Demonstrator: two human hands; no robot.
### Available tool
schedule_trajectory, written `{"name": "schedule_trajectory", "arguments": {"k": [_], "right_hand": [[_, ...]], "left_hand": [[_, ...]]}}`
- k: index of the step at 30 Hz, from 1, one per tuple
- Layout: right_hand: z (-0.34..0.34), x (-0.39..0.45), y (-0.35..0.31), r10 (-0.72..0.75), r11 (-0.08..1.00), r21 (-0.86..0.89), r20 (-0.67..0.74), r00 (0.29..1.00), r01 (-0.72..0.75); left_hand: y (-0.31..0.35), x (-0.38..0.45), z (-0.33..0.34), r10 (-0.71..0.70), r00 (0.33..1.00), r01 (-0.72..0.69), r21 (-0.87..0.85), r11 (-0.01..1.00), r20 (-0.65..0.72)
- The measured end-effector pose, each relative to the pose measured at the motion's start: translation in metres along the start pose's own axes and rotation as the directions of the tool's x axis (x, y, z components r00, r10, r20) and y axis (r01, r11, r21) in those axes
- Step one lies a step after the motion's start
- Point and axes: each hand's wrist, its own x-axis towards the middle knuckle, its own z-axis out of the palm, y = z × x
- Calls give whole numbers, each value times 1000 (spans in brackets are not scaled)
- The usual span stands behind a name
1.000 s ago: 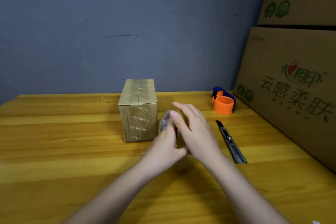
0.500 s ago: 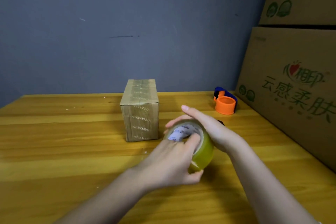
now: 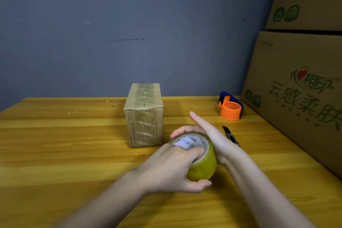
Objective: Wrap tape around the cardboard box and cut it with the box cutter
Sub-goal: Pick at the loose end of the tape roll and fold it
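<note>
A small cardboard box (image 3: 144, 116), taped over with printed tape, stands upright on the wooden table (image 3: 55, 153). In front and to its right I hold a yellowish roll of tape (image 3: 202, 165). My left hand (image 3: 172, 168) grips the roll, fingers inside its core and thumb underneath. My right hand (image 3: 211, 135) lies against the roll's far side, fingers curled over the top edge. The box cutter (image 3: 229, 134) lies on the table just behind my right wrist, mostly hidden.
An orange and blue tape dispenser (image 3: 231, 108) sits at the back right of the table. Large printed cardboard cartons (image 3: 296, 89) are stacked along the right edge. A grey wall closes the back.
The roll has turned so its open core faces up toward me and has come nearer. My left fingers have slipped into the core; my right hand has shifted to the far side.
</note>
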Motion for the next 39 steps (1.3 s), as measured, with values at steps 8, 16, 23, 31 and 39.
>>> {"name": "schedule_trajectory", "arguments": {"k": [8,16,23,31,39], "right_hand": [[-6,10,0,12,999,45,103,995,-17],[-18,28,-4,30,994,-106,-54,998,-36],[-33,19,10,-331,943,-216,-664,670,252],[-34,0,34,-458,878,-391,-522,720,275],[-80,25,33,-456,889,-396,-720,524,229]], "left_hand": [[-4,2,13,91,995,-88,79,993,-28],[-8,9,26,253,967,-255,234,938,39],[-16,16,28,32,996,-14,205,979,-82],[-19,56,40,-17,998,30,206,978,-66],[-41,101,59,3,978,59,291,955,-210]]}}
